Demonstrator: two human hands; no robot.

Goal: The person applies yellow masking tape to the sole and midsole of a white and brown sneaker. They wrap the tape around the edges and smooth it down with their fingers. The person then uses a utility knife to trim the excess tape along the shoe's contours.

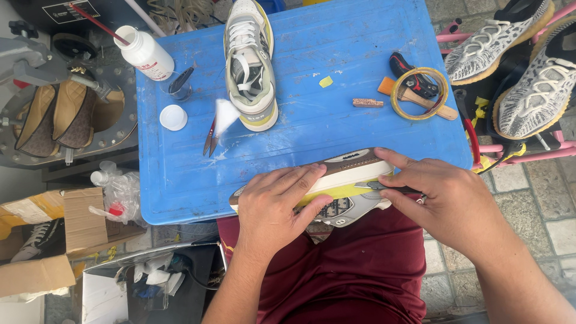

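One large blue plastic tabletop (312, 90) fills the view; at its six o'clock edge, over the lap, lies a white and yellow-green sneaker with a brown patterned sole (345, 174), turned on its side, long axis running from nine o'clock to three o'clock. The left hand (279, 207) lies flat over the shoe's nine o'clock half, fingers spread and pressing down, thumb tucked under the edge. The right hand (450, 198) sits at the three o'clock end, fingers closed around a thin dark metal blade (378, 186) whose tip points toward nine o'clock along the sole seam. So the shoe lies between both hands, touching each. At twelve o'clock stands a matching upright sneaker (251, 66); a white glue bottle (145, 54) lies at ten o'clock, a tape roll (420, 93) at two o'clock.
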